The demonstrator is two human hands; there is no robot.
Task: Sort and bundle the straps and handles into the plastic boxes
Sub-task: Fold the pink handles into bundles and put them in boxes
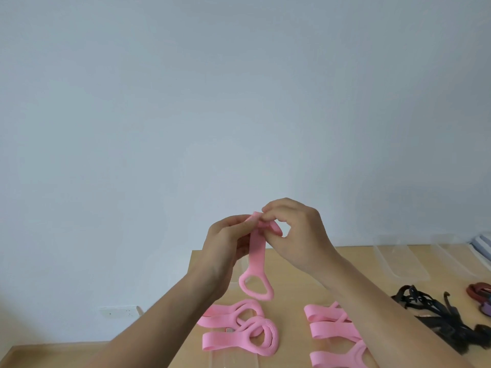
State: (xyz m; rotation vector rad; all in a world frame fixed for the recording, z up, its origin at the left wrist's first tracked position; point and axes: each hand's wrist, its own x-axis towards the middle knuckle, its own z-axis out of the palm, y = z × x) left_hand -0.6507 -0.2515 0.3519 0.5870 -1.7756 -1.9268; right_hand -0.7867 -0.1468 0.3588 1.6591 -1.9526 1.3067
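Raised above the wooden table point(292, 264), a pink strap handle point(257, 264) hangs down with its ring end lowest. My left hand point(225, 245) grips its upper part from the left. My right hand point(297, 232) pinches the top end, which is folded over to the right. A pile of pink strap handles point(239, 330) lies on the table below, and more pink straps point(329, 328) lie to the right under my right forearm. Black straps point(435, 312) lie further right.
Clear plastic boxes and lids point(435, 258) stand at the back right of the table. Red-brown and purple straps point(481, 296) sit at the right edge. Another clear plastic piece point(233, 359) lies at the front. A wall socket point(119, 312) is low on the left.
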